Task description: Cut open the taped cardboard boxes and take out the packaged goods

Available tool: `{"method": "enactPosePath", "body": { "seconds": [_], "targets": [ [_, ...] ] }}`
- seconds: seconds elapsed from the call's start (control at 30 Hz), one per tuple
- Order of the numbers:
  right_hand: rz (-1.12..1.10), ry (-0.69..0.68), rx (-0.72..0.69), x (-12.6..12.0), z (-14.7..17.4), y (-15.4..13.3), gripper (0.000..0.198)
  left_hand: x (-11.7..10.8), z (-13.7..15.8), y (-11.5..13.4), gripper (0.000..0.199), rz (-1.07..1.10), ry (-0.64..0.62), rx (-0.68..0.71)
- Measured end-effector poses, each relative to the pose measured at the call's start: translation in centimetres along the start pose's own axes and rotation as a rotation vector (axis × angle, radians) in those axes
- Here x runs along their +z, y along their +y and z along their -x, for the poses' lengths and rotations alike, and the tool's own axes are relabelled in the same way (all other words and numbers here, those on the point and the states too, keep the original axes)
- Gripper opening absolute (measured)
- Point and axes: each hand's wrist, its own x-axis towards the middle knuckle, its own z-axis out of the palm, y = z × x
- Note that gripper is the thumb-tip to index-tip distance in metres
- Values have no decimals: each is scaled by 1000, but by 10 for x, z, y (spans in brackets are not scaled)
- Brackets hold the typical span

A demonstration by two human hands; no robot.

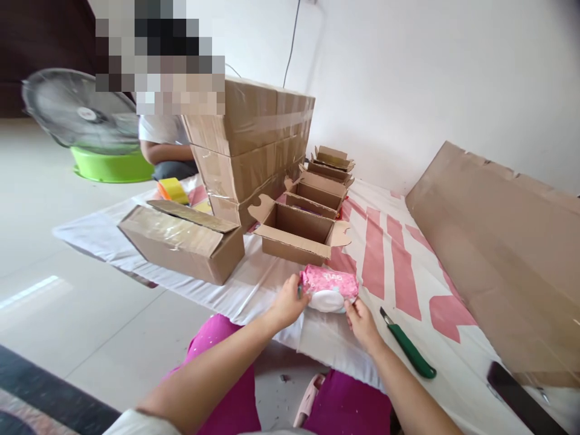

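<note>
A pink and white pack of wet wipes is held between my two hands at the near edge of the cloth-covered table. My left hand grips its left end, and my right hand pinches the lower right corner. Just beyond the pack stands an open cardboard box, its end flaps spread outward; its inside looks bare from here. To the right of my right hand lies a green utility knife with its blade showing.
Several open boxes line up behind the nearest one. A tall stack of taped cartons stands left of them. A carton with a raised flap, a tape roll, a large cardboard sheet, a dark phone and a seated person surround the workspace.
</note>
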Motion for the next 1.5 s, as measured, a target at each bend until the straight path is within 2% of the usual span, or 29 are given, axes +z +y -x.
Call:
{"method": "enactPosePath", "body": {
  "seconds": [0.1,0.2,0.27,0.37,0.43,0.5,0.57,0.67,0.8,1.17,1.5],
  "targets": [
    [-93,-171,-73,34,-4,-16,45,-29,2,-26,18,33,127,-11],
    [-166,-300,-161,65,-18,-31,43,-45,-5,-50,27,60,298,-80],
    [-185,-346,-219,82,-28,-36,48,-45,-11,-60,39,50,449,-66],
    [-169,-335,-287,98,-37,-34,55,-30,-13,-65,63,-77,585,98],
    [-137,-289,-311,102,-37,-29,53,-19,-12,-62,84,-200,582,168],
    [-93,-224,-319,102,-33,-25,47,-14,-11,-56,102,-292,563,146],
    [-52,-156,-310,101,-30,-23,40,-16,-12,-47,111,-357,526,86],
    [-25,-101,-299,100,-30,-25,31,-25,-19,-33,110,-441,400,-24],
    [-15,-112,-308,101,-32,-26,29,-32,-34,-17,105,-487,270,-129],
    [-3,-130,-317,103,-31,-24,22,-33,-92,10,102,-476,209,-226],
    [39,-152,-307,102,-31,-27,19,-28,-138,11,106,-378,238,-245]
  ]
}}
